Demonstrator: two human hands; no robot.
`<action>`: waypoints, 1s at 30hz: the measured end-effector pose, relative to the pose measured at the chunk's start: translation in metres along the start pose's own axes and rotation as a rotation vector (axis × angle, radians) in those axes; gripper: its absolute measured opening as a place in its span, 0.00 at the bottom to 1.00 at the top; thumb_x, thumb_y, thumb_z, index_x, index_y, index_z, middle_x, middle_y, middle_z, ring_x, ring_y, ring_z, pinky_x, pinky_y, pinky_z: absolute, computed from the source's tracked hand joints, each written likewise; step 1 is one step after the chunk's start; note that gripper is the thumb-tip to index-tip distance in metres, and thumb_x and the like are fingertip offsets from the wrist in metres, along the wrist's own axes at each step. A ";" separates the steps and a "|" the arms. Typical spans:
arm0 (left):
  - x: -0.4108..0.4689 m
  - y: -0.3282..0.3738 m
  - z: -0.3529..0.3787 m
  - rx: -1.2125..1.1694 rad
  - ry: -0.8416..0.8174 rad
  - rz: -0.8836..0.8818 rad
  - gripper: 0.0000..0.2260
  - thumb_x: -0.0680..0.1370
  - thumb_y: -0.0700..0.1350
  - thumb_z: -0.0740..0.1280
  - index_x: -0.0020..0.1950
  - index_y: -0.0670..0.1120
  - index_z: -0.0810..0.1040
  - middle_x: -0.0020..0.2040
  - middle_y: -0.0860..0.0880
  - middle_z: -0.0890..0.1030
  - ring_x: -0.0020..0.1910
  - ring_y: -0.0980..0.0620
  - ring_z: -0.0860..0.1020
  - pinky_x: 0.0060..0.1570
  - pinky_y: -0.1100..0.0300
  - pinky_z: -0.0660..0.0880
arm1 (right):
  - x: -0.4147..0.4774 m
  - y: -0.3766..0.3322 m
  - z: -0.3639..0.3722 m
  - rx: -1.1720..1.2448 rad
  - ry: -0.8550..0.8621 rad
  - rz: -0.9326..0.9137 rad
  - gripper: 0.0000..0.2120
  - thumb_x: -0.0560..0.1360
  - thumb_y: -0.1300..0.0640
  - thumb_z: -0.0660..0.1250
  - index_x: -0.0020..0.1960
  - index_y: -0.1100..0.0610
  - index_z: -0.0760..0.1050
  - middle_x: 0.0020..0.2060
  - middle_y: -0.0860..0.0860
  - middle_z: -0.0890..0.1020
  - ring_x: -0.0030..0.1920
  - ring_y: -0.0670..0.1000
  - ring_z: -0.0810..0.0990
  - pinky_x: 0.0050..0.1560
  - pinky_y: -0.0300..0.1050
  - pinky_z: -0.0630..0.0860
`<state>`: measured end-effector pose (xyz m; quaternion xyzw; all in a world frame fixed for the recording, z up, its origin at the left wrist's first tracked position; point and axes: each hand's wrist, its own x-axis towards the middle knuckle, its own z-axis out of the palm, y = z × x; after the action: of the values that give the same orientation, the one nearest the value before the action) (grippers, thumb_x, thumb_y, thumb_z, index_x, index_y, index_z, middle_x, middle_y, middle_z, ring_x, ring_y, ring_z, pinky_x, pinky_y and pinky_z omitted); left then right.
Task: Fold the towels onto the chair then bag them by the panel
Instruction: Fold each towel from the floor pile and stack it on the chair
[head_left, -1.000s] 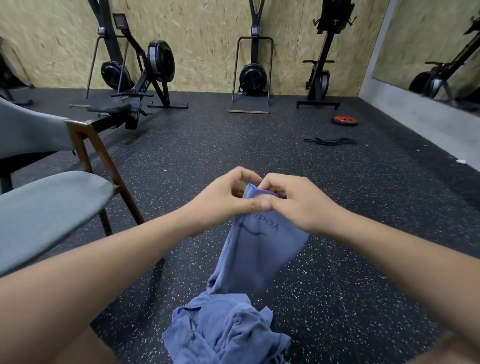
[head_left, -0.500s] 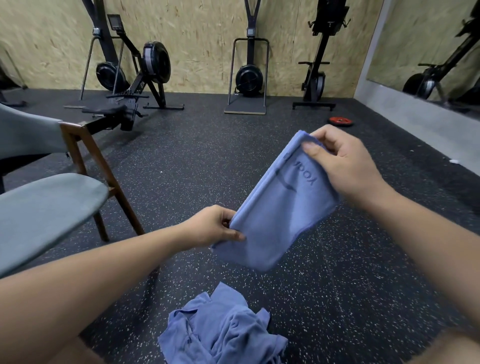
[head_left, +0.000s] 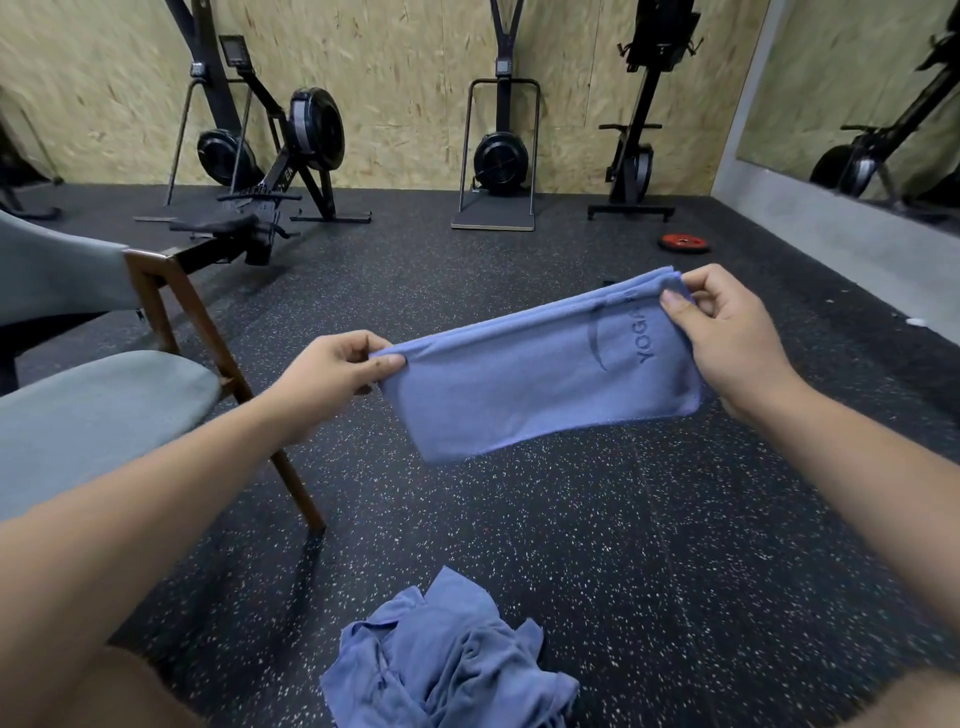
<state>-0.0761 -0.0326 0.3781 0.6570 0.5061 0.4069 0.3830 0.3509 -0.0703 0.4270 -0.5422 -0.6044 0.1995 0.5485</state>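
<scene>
Left hand (head_left: 337, 371) and right hand (head_left: 737, 338) each pinch an end of the folded towel (head_left: 530, 379) mid-frame, pile (head_left: 447, 660) at bottom; keep edges aligned, lay flat on chair (head_left: 98, 410) at left.

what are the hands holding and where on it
A folded blue towel, stretched between both hands: left hand pinches its left end, right hand grips its right end.

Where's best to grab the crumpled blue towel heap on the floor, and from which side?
Take the crumpled towel heap by its pointed corner at the far edge, coming down from above. That corner lies flat and clear of the bunched folds, so a pinch grip there likely lifts a single layer.
</scene>
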 end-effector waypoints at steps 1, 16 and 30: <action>-0.001 0.004 0.000 -0.073 0.025 -0.029 0.07 0.81 0.49 0.75 0.50 0.47 0.85 0.44 0.49 0.83 0.44 0.51 0.76 0.49 0.53 0.72 | 0.000 0.003 0.001 0.003 -0.003 0.018 0.04 0.84 0.50 0.69 0.52 0.49 0.79 0.44 0.61 0.84 0.43 0.51 0.78 0.47 0.51 0.73; -0.025 0.063 0.048 -0.195 0.109 -0.094 0.08 0.80 0.49 0.75 0.48 0.46 0.81 0.42 0.48 0.81 0.39 0.53 0.78 0.37 0.58 0.74 | -0.027 -0.012 0.038 -0.006 -0.142 0.122 0.03 0.76 0.53 0.72 0.48 0.52 0.81 0.42 0.61 0.84 0.39 0.49 0.76 0.45 0.50 0.72; -0.052 0.086 0.096 -0.234 -0.019 -0.069 0.09 0.79 0.45 0.78 0.47 0.43 0.81 0.42 0.43 0.85 0.40 0.48 0.81 0.38 0.57 0.81 | -0.074 -0.049 0.080 -0.070 -0.402 -0.044 0.04 0.78 0.51 0.74 0.49 0.48 0.79 0.38 0.52 0.83 0.35 0.48 0.78 0.42 0.55 0.79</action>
<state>0.0344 -0.1085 0.4131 0.5938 0.4739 0.4434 0.4757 0.2451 -0.1234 0.4093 -0.4969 -0.7199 0.2705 0.4021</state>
